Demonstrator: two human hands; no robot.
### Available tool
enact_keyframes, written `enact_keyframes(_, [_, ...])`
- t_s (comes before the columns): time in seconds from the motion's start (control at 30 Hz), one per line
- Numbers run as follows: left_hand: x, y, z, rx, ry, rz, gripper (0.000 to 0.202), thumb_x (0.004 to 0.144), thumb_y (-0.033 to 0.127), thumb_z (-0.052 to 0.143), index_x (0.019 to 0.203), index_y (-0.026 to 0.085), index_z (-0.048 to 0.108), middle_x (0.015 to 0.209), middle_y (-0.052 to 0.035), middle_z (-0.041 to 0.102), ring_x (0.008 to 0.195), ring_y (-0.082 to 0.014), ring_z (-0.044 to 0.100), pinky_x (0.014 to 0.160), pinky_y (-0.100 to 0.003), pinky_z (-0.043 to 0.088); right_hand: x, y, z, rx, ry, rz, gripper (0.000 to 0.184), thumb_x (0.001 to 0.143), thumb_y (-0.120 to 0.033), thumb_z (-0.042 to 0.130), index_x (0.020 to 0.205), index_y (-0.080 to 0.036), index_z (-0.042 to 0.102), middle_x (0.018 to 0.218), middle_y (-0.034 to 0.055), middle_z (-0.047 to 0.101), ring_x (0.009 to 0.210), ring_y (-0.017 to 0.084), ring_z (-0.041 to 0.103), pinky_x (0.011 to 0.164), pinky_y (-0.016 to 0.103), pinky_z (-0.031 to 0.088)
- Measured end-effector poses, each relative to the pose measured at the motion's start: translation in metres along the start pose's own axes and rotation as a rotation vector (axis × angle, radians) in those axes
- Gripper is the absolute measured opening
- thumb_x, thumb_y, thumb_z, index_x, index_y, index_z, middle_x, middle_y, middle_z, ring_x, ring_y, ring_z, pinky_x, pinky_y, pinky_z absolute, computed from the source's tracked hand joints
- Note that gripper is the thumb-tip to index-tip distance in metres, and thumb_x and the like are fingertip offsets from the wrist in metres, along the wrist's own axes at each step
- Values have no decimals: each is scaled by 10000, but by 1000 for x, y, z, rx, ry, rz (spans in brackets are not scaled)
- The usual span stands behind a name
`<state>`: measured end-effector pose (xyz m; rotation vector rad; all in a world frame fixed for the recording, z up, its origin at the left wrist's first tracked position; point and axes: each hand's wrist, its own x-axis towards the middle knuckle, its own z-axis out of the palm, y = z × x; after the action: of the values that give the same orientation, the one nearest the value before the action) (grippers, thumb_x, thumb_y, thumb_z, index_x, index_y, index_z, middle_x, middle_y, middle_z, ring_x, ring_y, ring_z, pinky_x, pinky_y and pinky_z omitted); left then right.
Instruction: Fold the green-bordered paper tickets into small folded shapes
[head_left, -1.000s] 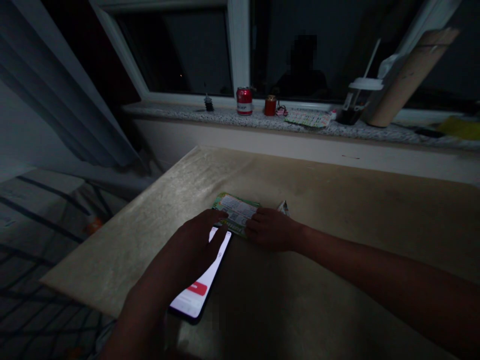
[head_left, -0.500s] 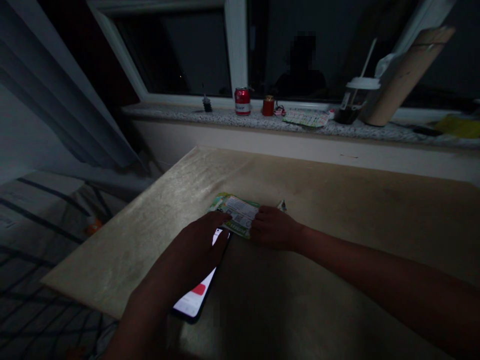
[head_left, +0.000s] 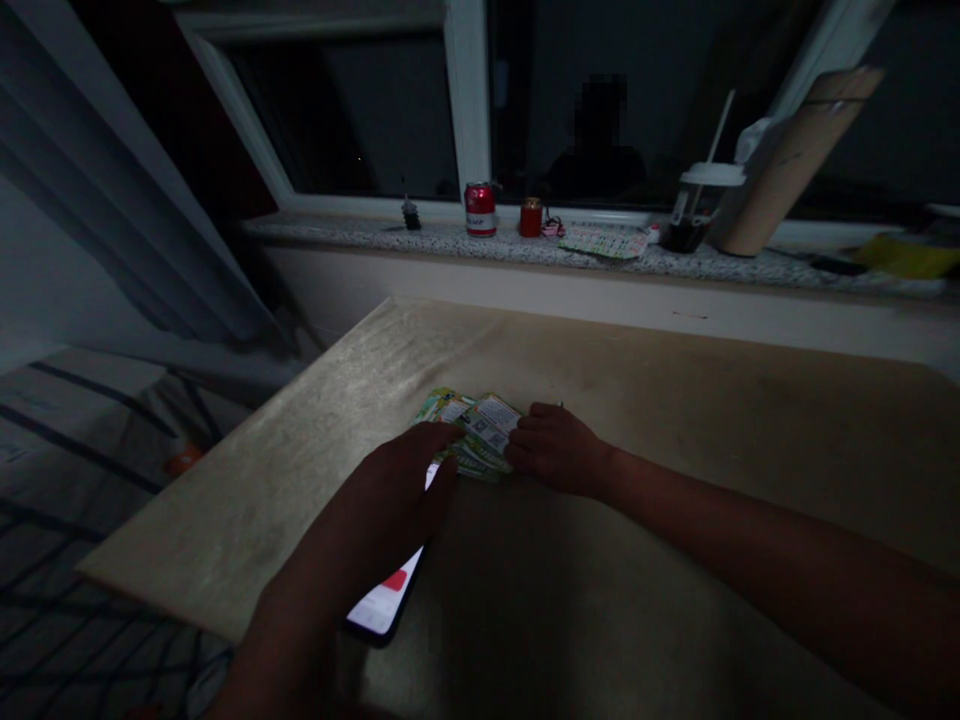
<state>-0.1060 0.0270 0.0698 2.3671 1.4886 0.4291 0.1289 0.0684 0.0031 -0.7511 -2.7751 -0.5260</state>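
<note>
A green printed packet [head_left: 491, 425] with white text panels and square codes lies near the middle of the table. Its surface is buckled, with one part seeming to overlap another. My right hand [head_left: 551, 450] is closed around its right end, knuckles up. At the left side, my left hand [head_left: 420, 465] grips the packet's lower edge with the fingertips; the thumb is lower, over the phone. A phone [head_left: 379, 605] with a lit white screen and a red patch lies under my left hand, its upper part mostly covered.
The pale table [head_left: 675, 400] meets the wall beneath a granite windowsill [head_left: 427, 238]. On the sill stand a red can [head_left: 481, 210], a red jar [head_left: 531, 217], a blister pack [head_left: 604, 240], a lidded cup with straw [head_left: 694, 205] and a tan cylinder [head_left: 799, 160]. A dark wire rack [head_left: 82, 610] is at left.
The packet has gone from fairly flat to buckled in the middle, its printed panel now split and shifted. My right hand has moved slightly right. The phone stays in place.
</note>
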Motion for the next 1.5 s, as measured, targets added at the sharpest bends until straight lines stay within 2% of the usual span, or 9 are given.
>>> enact_keyframes(0.2, [0,-7,4,15,10,-8,392,953,305,412,1269,171,602,1214,-133,724,1080,-280,708,952,-457,557,-1,7,-1,11,-28,52,418,983,-514,557,793,-167,692,691,72,695,659,187,575,630,339,284])
enact_keyframes(0.3, [1,-8,4,11,5,-16,397,953,315,412,1264,163,605,1218,-139,722,1089,-284,704,962,-459,551,-2,10,-6,21,-50,93,481,970,-588,530,822,-164,705,699,89,710,669,199,598,622,340,284])
enact_keyframes(0.47, [0,-7,6,3,0,-31,391,952,323,422,1264,174,605,1215,-135,724,1095,-288,701,941,-468,559,2,7,-10,69,-121,102,382,993,-503,549,890,-178,722,768,73,753,701,196,645,641,327,336])
enact_keyframes(0.7, [-5,-13,-3,-12,-10,-75,431,927,346,420,1249,143,621,1218,-147,726,1094,-304,702,956,-479,548,10,-6,-19,151,-220,41,142,956,-215,627,879,-178,740,870,56,781,751,190,688,678,314,407])
enact_keyframes(0.83, [-7,-17,-7,-35,-27,-111,464,937,383,409,1283,145,604,1244,-140,717,1102,-304,699,975,-482,538,15,-8,-21,179,-239,53,137,953,-192,615,894,-175,737,893,66,781,801,201,698,693,318,413])
enact_keyframes(0.97, [-8,-17,-5,-30,-20,-105,451,927,357,398,1258,144,619,1235,-142,717,1112,-299,694,986,-479,528,22,-6,-17,189,-236,141,287,959,-423,626,920,-158,730,883,110,775,823,229,698,671,318,402])
enact_keyframes(1.13, [-7,-13,-2,3,-45,-111,468,921,345,387,1263,122,616,1261,-159,700,1137,-307,680,989,-472,525,27,-3,-13,201,-223,301,576,821,-724,629,843,-157,731,830,117,764,733,245,698,555,291,318])
enact_keyframes(1.3, [-9,-15,9,79,-55,-121,432,926,318,433,1279,133,599,1243,-163,703,1106,-302,690,968,-448,530,25,1,-14,249,-202,446,624,704,-792,676,740,-170,715,775,98,761,666,227,677,507,275,226])
enact_keyframes(1.5, [-9,-4,19,178,-114,-56,376,933,253,492,1273,136,606,1258,-165,687,1137,-304,668,960,-432,523,19,14,-14,353,-78,696,590,685,-779,700,624,-193,656,594,12,666,543,146,556,515,253,228])
